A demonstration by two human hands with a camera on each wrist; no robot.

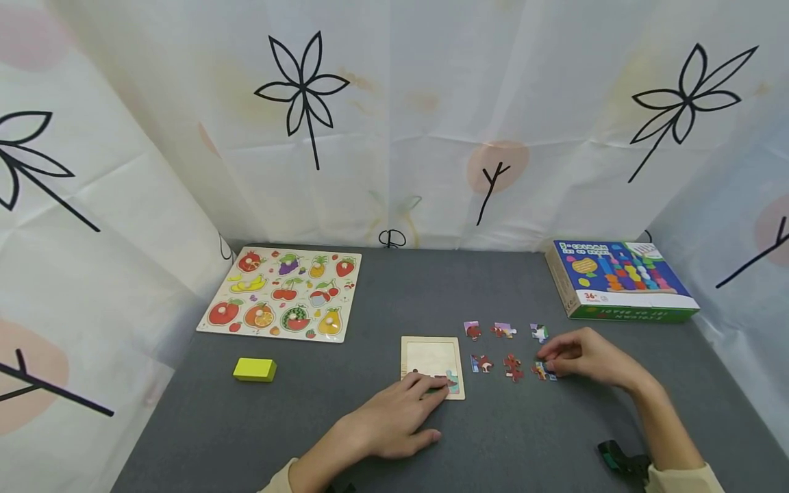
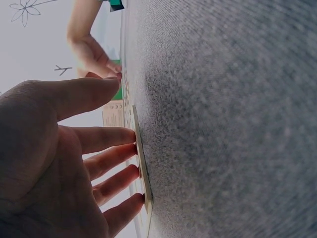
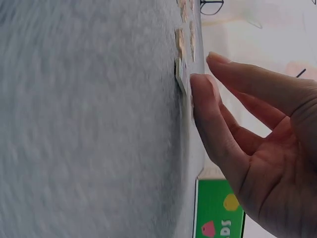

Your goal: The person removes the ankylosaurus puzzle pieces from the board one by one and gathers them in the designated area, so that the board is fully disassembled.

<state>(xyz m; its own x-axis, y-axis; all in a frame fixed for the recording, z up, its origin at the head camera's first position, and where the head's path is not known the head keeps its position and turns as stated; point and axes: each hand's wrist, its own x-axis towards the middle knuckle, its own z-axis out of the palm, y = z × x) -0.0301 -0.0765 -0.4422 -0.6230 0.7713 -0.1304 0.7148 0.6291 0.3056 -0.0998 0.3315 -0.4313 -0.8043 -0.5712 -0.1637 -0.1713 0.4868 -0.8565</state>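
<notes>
A small wooden puzzle tray (image 1: 425, 350) lies near the table's middle, with a few coloured pieces in its lower part, partly hidden by fingers. My left hand (image 1: 401, 416) rests its fingertips on the tray's near part, thumb spread to the side; the left wrist view shows these fingertips at the tray edge (image 2: 140, 157). Over the nearest right-hand jigsaw piece (image 1: 542, 372) hovers my right hand (image 1: 585, 357), bent thumb and forefinger slightly apart. In the right wrist view the thumb tip is close beside that piece (image 3: 180, 77). Other jigsaw pieces (image 1: 513, 368) lie in two rows.
A fruit puzzle board (image 1: 277, 294) lies at the back left, a yellow block (image 1: 254, 370) before it. A blue and green toy box (image 1: 622, 281) stands at the back right. Patterned cloth (image 1: 431, 123) walls the table. A dark object (image 1: 619, 459) sits by the right forearm.
</notes>
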